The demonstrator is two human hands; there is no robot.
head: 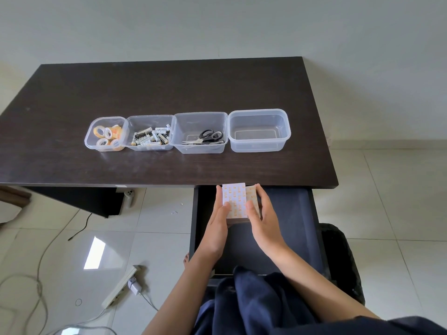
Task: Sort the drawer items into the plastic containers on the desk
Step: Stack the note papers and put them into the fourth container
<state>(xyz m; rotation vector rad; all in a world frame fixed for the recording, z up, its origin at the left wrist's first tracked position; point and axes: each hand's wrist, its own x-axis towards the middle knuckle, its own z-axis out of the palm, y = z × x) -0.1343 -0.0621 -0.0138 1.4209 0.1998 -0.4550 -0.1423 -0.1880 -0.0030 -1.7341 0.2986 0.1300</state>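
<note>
So both hands are on a little stack of white cards with orange print (234, 200), held over the open drawer (285, 228) right at the desk's front edge. The left hand (217, 228) has its fingers running up the stack's left side with the thumb pressed on the front, and the right hand (262, 218) pinches the right side, fingers behind and thumb on top. A second, more orange piece pokes out behind the stack on the right.

Up on the dark desk (169, 88) there's a neat row of four clear plastic tubs, all touching or nearly so. Leftmost tub (105, 134) holds tape rolls (106, 135), the next one (149, 132) is full of batteries (151, 137), the third (199, 131) has black-handled scissors (208, 137), and the far right tub (258, 130) has nothing in it.

On the tiled floor to the left sits a power strip (121, 285) with a white plug in it and some loose cables (36, 281).
</note>
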